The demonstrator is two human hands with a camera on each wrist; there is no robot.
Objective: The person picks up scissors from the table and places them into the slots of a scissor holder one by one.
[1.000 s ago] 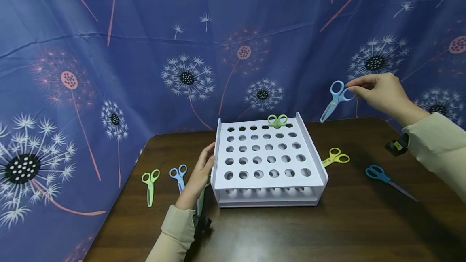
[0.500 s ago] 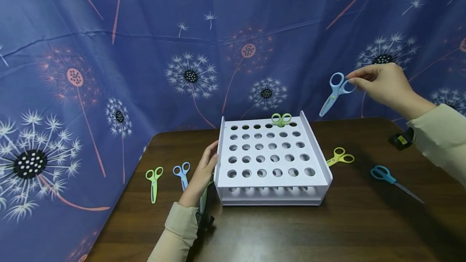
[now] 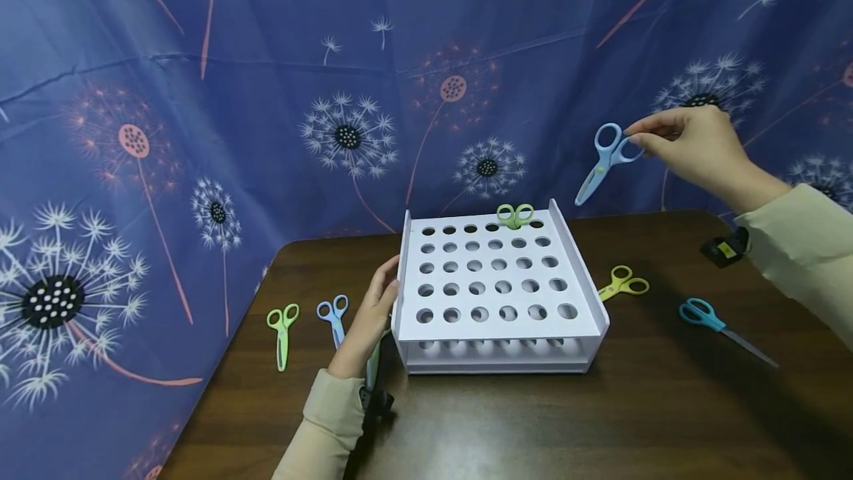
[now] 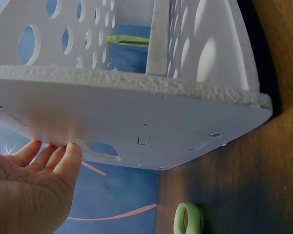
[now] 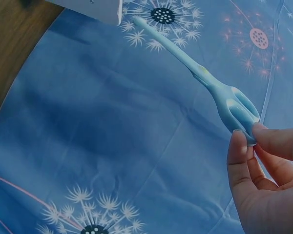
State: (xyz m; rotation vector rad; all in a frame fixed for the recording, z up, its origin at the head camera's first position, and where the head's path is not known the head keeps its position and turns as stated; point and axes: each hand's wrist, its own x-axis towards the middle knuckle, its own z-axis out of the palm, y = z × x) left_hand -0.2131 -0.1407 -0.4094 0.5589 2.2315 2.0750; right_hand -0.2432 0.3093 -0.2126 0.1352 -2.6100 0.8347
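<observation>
My right hand (image 3: 703, 154) pinches one finger loop of light-blue scissors (image 3: 605, 161) between thumb and fingers. The scissors hang in the air past the back right corner of a white rack (image 3: 460, 328) with rows of round holes, blades slanting down to the left. In the right wrist view the scissors (image 5: 205, 80) show edge-on. My left hand (image 3: 366, 324) rests against the rack's left side; in the left wrist view its fingertips (image 4: 71, 151) touch the side panel (image 4: 112, 112) near a cutout. Green scissors (image 3: 515, 216) stand in a back-row hole, handles up.
On the dark wooden table (image 3: 493, 428), green scissors (image 3: 283, 335) and blue scissors (image 3: 333, 317) lie left of the rack. Another green pair (image 3: 373, 365) is partly hidden by my left wrist. Yellow scissors (image 3: 625, 284) and teal scissors (image 3: 723, 328) lie right. A patterned blue cloth (image 3: 266, 132) hangs behind.
My right hand has lifted the light-blue scissors a little higher and brought them slightly left, closer to the rack. The left hand has stayed at the rack's side. The head view has shifted slightly.
</observation>
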